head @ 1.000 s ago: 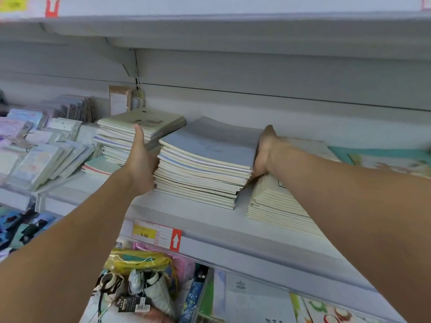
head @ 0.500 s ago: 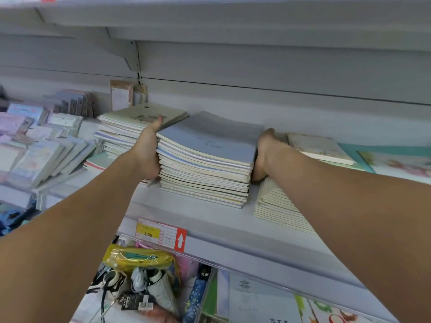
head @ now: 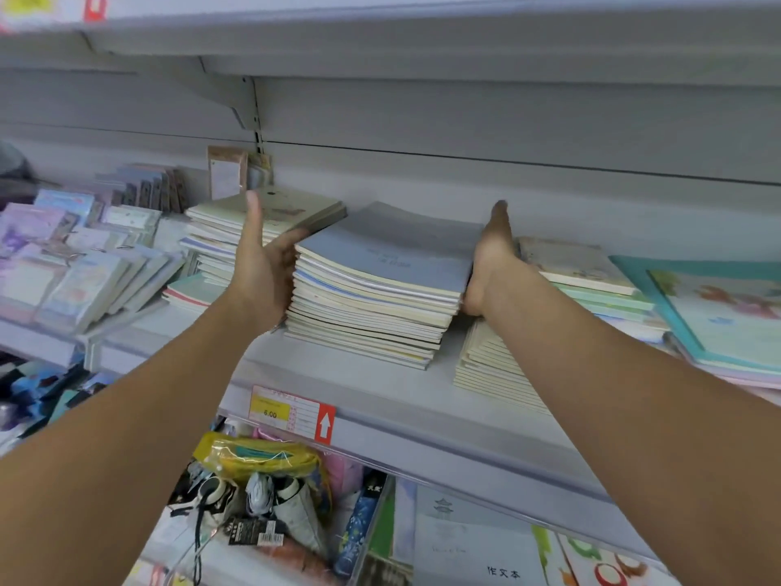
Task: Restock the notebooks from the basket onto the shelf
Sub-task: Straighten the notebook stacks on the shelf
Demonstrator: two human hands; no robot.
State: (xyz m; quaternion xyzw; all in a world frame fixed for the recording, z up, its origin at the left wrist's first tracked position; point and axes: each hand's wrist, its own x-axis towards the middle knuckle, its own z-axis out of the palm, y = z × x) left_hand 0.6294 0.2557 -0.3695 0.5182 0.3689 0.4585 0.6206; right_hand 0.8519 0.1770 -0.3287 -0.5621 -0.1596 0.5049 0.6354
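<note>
A tall stack of thin notebooks [head: 380, 285] with a grey-blue top cover sits on the white shelf [head: 372, 399]. My left hand [head: 258, 268] lies flat against the stack's left side, thumb pointing up and fingers straight. My right hand [head: 490, 255] presses flat against the stack's right side, fingers stretched toward the back wall. The basket is not in view.
A stack of cream notebooks [head: 262, 230] stands just left of the handled stack, a lower cream pile [head: 494, 365] and teal books [head: 718, 315] to the right. Small notepads [head: 76, 268] fill the far left. A price tag [head: 291, 412] marks the shelf edge; goods crowd the shelf below.
The stack has slid further back on the shelf between my palms. My left thumb has lifted from the stack and now points straight up.
</note>
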